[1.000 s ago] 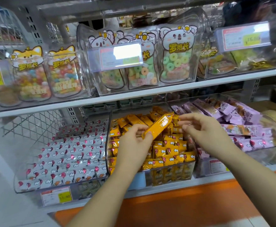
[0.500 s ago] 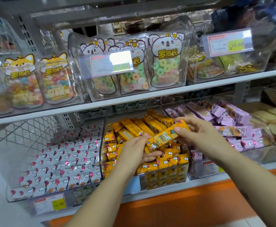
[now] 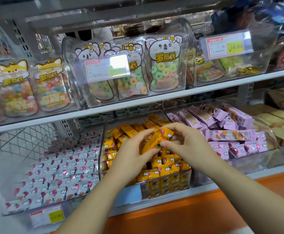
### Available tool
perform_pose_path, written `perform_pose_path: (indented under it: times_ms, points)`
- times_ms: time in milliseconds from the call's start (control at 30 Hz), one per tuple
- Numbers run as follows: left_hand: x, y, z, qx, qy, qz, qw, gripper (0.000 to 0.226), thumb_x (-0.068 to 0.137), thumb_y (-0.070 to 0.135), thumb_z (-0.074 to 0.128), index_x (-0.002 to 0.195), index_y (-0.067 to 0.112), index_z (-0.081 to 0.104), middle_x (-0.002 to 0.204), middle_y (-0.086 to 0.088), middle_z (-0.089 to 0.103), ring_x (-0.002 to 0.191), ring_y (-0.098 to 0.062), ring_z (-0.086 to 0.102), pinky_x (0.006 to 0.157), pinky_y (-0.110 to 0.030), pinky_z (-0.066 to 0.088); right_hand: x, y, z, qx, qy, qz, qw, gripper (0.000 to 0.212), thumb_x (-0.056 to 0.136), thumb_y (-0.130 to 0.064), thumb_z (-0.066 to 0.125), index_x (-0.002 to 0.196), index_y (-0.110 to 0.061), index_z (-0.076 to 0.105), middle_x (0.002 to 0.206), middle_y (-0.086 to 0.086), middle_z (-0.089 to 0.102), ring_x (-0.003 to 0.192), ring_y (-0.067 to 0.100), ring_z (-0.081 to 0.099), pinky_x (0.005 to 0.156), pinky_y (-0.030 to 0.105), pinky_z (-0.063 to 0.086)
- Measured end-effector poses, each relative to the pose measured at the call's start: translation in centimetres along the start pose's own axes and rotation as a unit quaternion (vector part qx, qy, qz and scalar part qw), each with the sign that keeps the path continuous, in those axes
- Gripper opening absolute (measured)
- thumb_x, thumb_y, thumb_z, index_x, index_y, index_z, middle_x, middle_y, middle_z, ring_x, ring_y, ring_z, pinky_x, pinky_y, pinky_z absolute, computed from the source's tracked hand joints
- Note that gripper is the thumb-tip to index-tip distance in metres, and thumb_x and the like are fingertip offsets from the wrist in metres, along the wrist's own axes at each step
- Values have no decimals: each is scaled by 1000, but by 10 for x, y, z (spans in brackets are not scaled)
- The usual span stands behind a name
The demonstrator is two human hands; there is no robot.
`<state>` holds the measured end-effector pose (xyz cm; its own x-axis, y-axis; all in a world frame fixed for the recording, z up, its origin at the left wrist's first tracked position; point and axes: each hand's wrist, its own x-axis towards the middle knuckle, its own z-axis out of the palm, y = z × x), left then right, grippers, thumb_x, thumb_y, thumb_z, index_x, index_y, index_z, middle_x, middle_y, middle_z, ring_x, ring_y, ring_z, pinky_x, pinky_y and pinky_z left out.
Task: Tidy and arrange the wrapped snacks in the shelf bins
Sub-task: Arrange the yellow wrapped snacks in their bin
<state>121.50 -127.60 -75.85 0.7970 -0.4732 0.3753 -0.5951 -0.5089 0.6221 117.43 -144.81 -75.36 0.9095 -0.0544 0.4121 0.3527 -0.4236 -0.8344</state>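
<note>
A clear middle bin [image 3: 104, 141] on the lower shelf holds many orange wrapped snack bars [image 3: 165, 168]. Both my hands are over it. My left hand [image 3: 134, 154] and my right hand [image 3: 186, 142] together hold one orange snack bar [image 3: 156, 139] by its two ends, just above the pile. The bar lies tilted, its upper end toward the right. The bin to the left holds white wrapped bars [image 3: 62, 173] in rows. The bin to the right holds purple wrapped bars [image 3: 229, 134], some lying askew.
The upper shelf [image 3: 154, 100] carries clear bins of candy bags [image 3: 165, 68] with price tags [image 3: 229, 44]. Pale packets [image 3: 276, 117] fill a bin at the far right. An orange ledge [image 3: 188, 211] runs below the lower shelf. Wire mesh [image 3: 19, 141] backs the left bin.
Both hands have lowered the orange bar toward the pile and drawn closer together. The camera has shifted slightly, so the shelves appear lower and to the left.
</note>
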Motion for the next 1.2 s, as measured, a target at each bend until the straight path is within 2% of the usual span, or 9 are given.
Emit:
perform_pose_path:
  times_ms: [133,267,433,533,600,733,867,1000,1200]
  points:
    - [-5,-5,-7,-32,28,-22,999,45,88,25,64,121,45,41,102,32,51,96,24,46,78,0,40,7,9,-2,-57,-35,28,997,26,82,-15,70,106,-23,64,94,-11,68,82,-1,65,76,16,54]
    - [-9,-9,-10,-100,37,-67,992,43,87,19,65,117,40,42,109,26,50,97,17,48,74,2,41,9,29,14,-254,-102,20,961,24,87,-19,65,111,-20,67,101,-7,68,89,2,60,87,20,50]
    - [-9,-11,-9,-167,29,-103,980,41,86,20,66,102,48,41,118,19,53,105,8,53,69,-3,47,17,34,29,-360,-132,17,924,26,91,-29,58,116,-27,65,114,-5,67,104,13,59,96,32,45]
    - [-10,-16,-5,-170,13,-110,979,42,87,15,65,109,43,43,118,18,56,101,12,57,75,-9,50,18,34,32,-472,-121,-21,873,21,93,-36,51,107,-31,66,106,-7,66,107,16,52,99,35,29]
    - [-9,-20,-1,-160,4,-116,980,46,88,17,63,125,33,41,129,11,54,111,2,56,85,-16,51,19,33,31,-515,-108,-35,850,20,94,-34,46,97,-29,66,95,-7,65,102,16,49,95,35,24]
    - [-10,-19,2,-85,-19,-120,989,53,92,24,59,136,29,30,129,16,45,114,2,50,72,-7,46,21,34,29,-523,-122,-28,843,20,94,-29,43,85,-28,60,87,-8,65,95,15,52,99,35,23]
    - [-9,-18,3,-31,-19,-124,992,55,93,29,57,139,25,27,95,29,40,85,15,45,70,-8,44,20,33,30,-510,-130,-16,850,19,94,-23,43,78,-28,51,82,-6,65,86,16,57,107,34,20]
    - [-7,-21,2,-9,-7,-118,993,55,93,30,56,139,23,27,89,27,42,81,12,46,78,-19,50,22,33,28,-511,-135,-6,849,22,94,-18,42,77,-27,53,75,-7,58,74,16,49,110,34,18]
    - [-8,-28,6,26,-6,-118,993,46,92,33,57,130,23,32,80,17,48,70,2,49,58,-16,44,24,35,28,-511,-134,-7,849,25,93,-14,44,79,-26,60,69,-7,56,70,14,48,110,31,16]
